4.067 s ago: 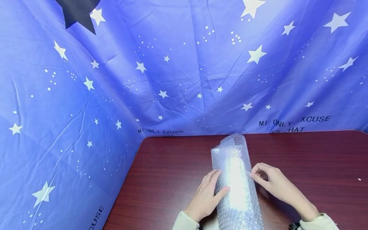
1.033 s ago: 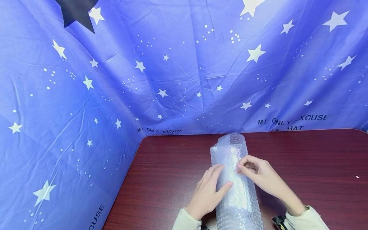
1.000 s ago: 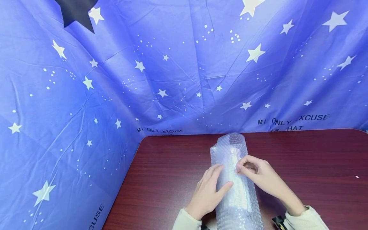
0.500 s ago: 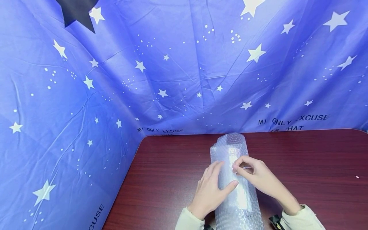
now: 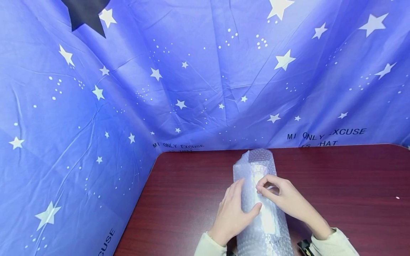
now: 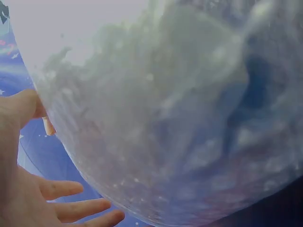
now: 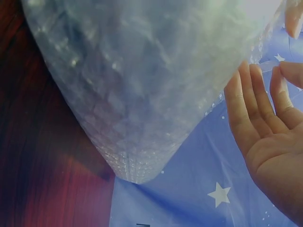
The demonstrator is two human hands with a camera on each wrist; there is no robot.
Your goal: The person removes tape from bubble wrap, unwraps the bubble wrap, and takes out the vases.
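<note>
A long bundle wrapped in bubble wrap (image 5: 261,160) lies lengthwise on the table, with a smooth shiny band along its top. What is inside cannot be made out. My left hand (image 5: 233,212) rests along the bundle's left side, thumb over the top and fingers extended; the left wrist view shows those fingers spread beside the wrap (image 6: 132,123). Over the top of the bundle, my right hand (image 5: 289,199) pinches with thumb and forefinger. In the right wrist view, a thin clear strip of tape (image 7: 269,65) shows between these fingertips, its other end hidden behind the wrap (image 7: 132,104).
The dark red wooden table (image 5: 339,177) extends to both sides of the bundle. A small pale scrap (image 5: 397,197) lies far right. Blue star-printed cloth (image 5: 198,78) hangs behind the table and along its left side.
My right hand has moved left from the bundle's right edge to over its top, drifting slightly further left lately. My left hand stays at the left side, its thumb shifting slightly.
</note>
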